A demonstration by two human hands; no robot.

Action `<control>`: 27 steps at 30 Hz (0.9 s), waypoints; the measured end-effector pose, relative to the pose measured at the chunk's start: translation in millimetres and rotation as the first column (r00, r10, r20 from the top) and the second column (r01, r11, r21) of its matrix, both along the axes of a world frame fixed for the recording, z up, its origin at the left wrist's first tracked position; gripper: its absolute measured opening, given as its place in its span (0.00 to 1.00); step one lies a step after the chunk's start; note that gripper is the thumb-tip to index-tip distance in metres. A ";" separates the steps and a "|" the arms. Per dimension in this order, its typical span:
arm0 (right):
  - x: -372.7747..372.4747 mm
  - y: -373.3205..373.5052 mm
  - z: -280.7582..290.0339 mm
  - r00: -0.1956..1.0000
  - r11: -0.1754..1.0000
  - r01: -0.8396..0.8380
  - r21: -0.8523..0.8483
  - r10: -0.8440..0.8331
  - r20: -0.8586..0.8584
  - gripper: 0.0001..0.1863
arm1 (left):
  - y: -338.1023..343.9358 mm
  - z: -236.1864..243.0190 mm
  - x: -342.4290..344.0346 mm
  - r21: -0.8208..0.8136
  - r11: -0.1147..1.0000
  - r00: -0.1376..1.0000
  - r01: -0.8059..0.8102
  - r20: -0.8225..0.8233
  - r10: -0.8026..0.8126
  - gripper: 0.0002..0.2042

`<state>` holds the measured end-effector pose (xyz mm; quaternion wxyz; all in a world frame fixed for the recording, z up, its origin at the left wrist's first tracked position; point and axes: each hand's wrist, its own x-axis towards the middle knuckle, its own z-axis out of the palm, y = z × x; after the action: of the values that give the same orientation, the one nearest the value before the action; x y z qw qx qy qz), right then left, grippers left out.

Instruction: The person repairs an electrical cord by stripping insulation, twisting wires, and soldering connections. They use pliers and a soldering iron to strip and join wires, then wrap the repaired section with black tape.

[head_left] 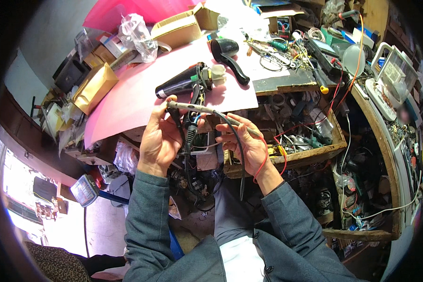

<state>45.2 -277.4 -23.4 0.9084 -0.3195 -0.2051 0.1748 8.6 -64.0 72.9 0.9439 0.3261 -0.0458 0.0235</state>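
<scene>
My left hand (158, 146) pinches a grey, pen-like test probe (189, 107) with a black lead trailing from its right end. Just below the probe hangs a black power cord (191, 134) with a ribbed sleeve, close to the same fingers. My right hand (249, 149) holds a second probe (243, 128), from which a red lead (267, 152) runs. Beyond my hands lies an opened black hair dryer (181, 83), its wires exposed and a pale motor part (217, 75) at its right end. A curved black handle piece (232, 63) rests behind it.
A pink sheet (122, 105) covers the worktop. At right, a wooden drawer (286, 162) holds cables and parts. A meter (322, 49), a screwdriver (322, 83) and tangled wires lie at the back right. Cardboard boxes (96, 87) stand at left.
</scene>
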 end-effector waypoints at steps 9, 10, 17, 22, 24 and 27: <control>-3.0 -3.2 -1.7 1.000 0.999 0.027 -0.028 -0.027 0.002 0.30 | 3.3 -10.0 6.2 0.101 0.994 0.999 -0.039 -0.022 0.042 0.15; -5.8 -1.5 1.3 0.999 0.997 0.051 -0.063 -0.052 -0.013 0.29 | 10.8 -16.0 7.8 0.105 0.994 1.000 -0.002 -0.020 0.004 0.15; -0.6 -3.4 -3.2 1.000 1.000 -0.008 -0.016 0.008 0.025 0.27 | 4.2 -13.3 5.5 0.061 0.997 0.999 0.042 0.022 -0.043 0.16; 0.3 -2.7 -2.2 1.000 0.999 -0.023 -0.029 0.024 0.020 0.29 | 3.1 -13.0 1.8 0.049 0.998 0.999 0.035 0.016 -0.036 0.16; 0.1 -2.8 -4.1 0.999 1.000 -0.024 -0.011 0.024 0.023 0.29 | 3.4 -13.5 -0.2 0.084 0.996 1.000 0.017 0.004 -0.018 0.15; -2.9 2.0 -2.2 0.999 0.999 -0.041 0.000 0.041 -0.014 0.28 | 10.5 -15.9 -6.6 0.093 0.996 1.000 0.004 -0.014 -0.003 0.15</control>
<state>42.3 -275.4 -25.7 0.9060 -0.3142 -0.2053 0.1959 2.0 -53.6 57.0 0.9281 0.3698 -0.0408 0.0174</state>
